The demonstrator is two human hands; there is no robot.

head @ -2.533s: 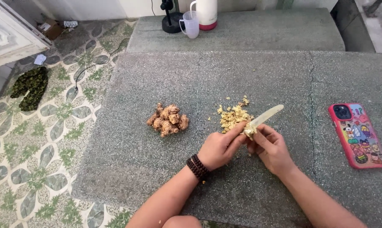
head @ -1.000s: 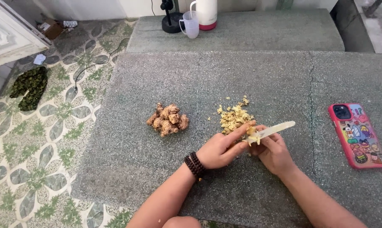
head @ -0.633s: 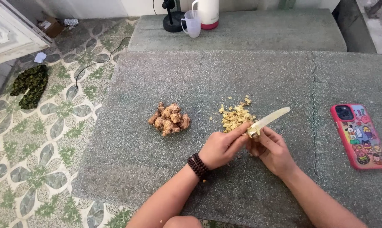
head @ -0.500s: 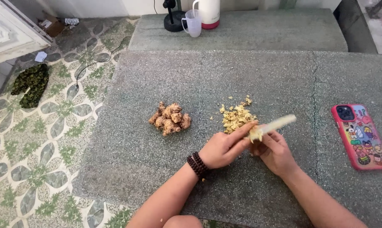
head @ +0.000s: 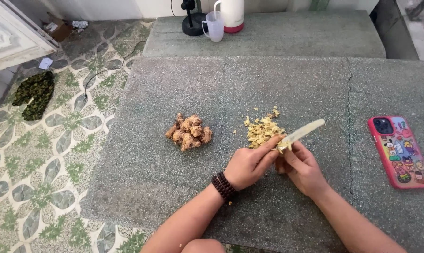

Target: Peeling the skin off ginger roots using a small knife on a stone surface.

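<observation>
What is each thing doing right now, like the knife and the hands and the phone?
Left hand: pinching a small piece at the blade.
Right hand: gripping the knife.
Knife: held, blade tilted up, smeared yellow.
Peelings: loose heap.
Ginger pile: unpeeled, untouched.
Phone: lying face down.
Jug: upright.

A home, most likely a patio or a simple cooking corner. A speckled stone counter [head: 183,93] stands over a leaf-patterned tile floor [head: 57,154]; at the top of the frame sit an electric kettle [head: 230,15] and a clear plastic jug [head: 214,26], and garments [head: 33,93] lie on the floor at the upper left
</observation>
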